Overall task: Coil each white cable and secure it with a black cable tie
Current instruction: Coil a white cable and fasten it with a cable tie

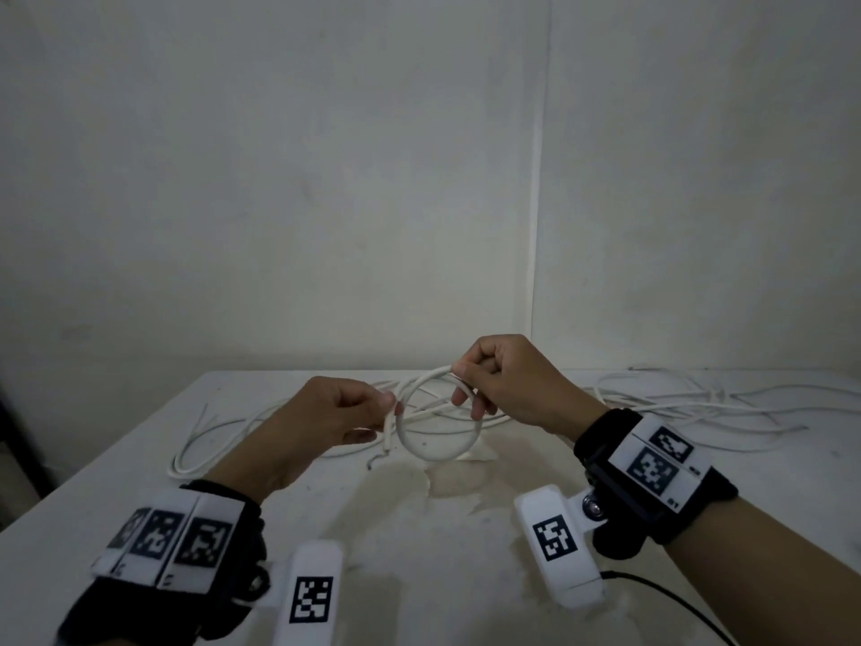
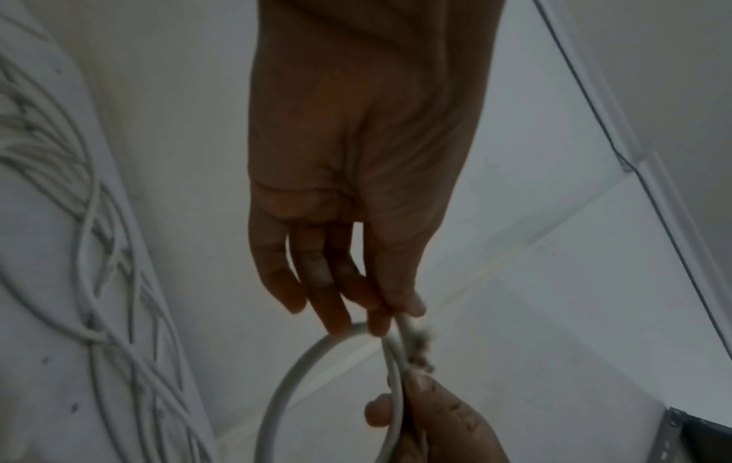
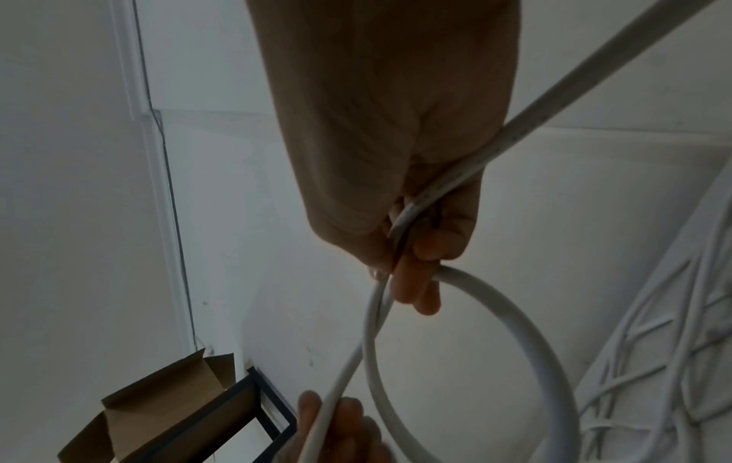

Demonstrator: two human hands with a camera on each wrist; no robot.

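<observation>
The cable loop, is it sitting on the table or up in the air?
Apart. In the head view the cable loop hangs from the left hand and right hand, above the table.

Dim, soft, wide-angle, blurred wrist views

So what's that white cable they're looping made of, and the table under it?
The cable looks like a smooth matte plastic or rubber jacket: it bends into a clean round loop without kinking, and frayed strands, perhaps wire, poke from its cut end. The table seems a hard, white painted or laminated top, stained brownish near the middle; its core can't be judged.
</observation>
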